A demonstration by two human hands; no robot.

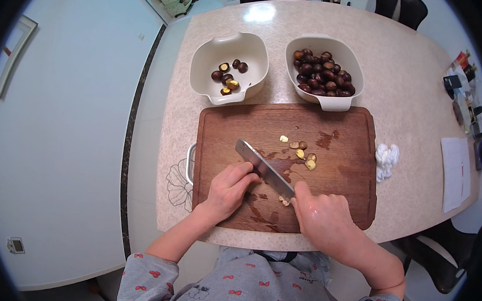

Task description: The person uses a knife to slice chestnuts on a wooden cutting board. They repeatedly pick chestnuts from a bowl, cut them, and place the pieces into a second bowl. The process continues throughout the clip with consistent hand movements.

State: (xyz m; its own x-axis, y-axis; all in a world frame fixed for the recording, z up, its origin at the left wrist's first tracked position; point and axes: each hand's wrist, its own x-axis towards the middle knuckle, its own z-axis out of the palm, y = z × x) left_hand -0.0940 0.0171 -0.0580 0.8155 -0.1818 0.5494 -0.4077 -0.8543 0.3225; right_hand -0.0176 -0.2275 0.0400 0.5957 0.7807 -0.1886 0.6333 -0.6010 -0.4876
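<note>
My right hand (322, 215) grips the handle of a kitchen knife (266, 170), whose broad blade slants up to the left over a wooden cutting board (225, 129). At the near side of the blade, my left hand (230, 187) has its fingertips bent down; whether they hold a chestnut is hidden. Small chestnut crumbs (284, 201) lie by the knife's handle end. Right of the blade, several cut chestnut pieces (311, 164) with yellow flesh rest on the board, with a pale bit (283, 139) farther off. Wet patches mark the wood.
Beyond the board stand a white basin (204, 73) with several whole and cut chestnuts, left, and another white basin (335, 103) full of whole chestnuts, right. Crumpled white tissue (386, 161) lies beside the board. Paper (454, 174) and small items are at the table's right edge.
</note>
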